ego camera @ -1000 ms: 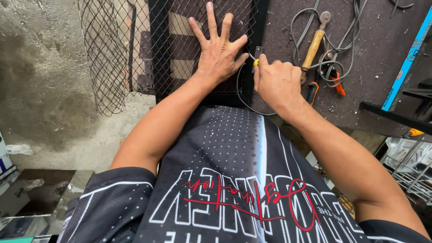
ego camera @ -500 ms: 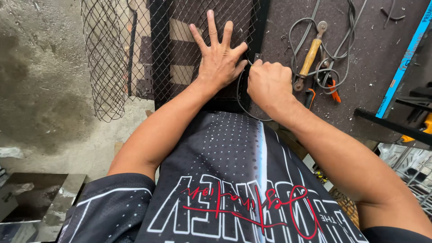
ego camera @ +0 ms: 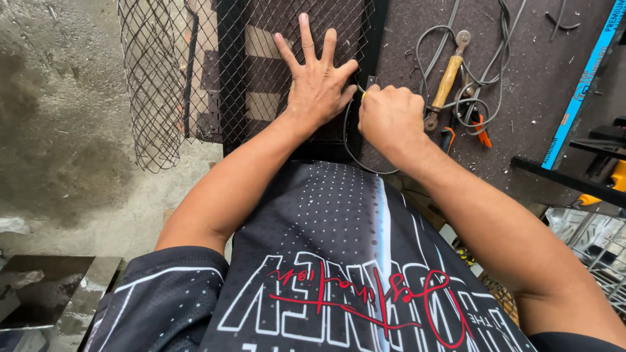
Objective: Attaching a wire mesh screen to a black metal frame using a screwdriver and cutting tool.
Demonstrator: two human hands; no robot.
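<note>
- Black diamond-pattern wire mesh (ego camera: 195, 78) lies over a black metal frame (ego camera: 232, 72) on the worktop (ego camera: 535, 72), its loose left edge curling out over the grey concrete floor (ego camera: 59, 130).
- Left hand (ego camera: 317, 81) lies flat on the mesh with fingers spread wide, holding nothing, just pressing the sheet down against the frame.
- Thin grey tie wire (ego camera: 349, 146) loops between the two hands, at the frame's right-hand upright.
- Right hand (ego camera: 390, 117) is closed in a fist, touching the left thumb; something small and yellowish shows at its knuckles, but what it grips I cannot tell.
- To do this well, I judge the flat palm should keep the mesh tight to the frame close to the tying point, so the sheet does not spring up while the wire is drawn snug.
- Wooden-handled tool (ego camera: 448, 78) lies just right of the fist, among coiled grey cable (ego camera: 486, 39).
- Orange-handled pliers (ego camera: 481, 127) lie beside it, near to hand.
- Blue strip (ego camera: 583, 78) runs diagonally at the far right.
</note>
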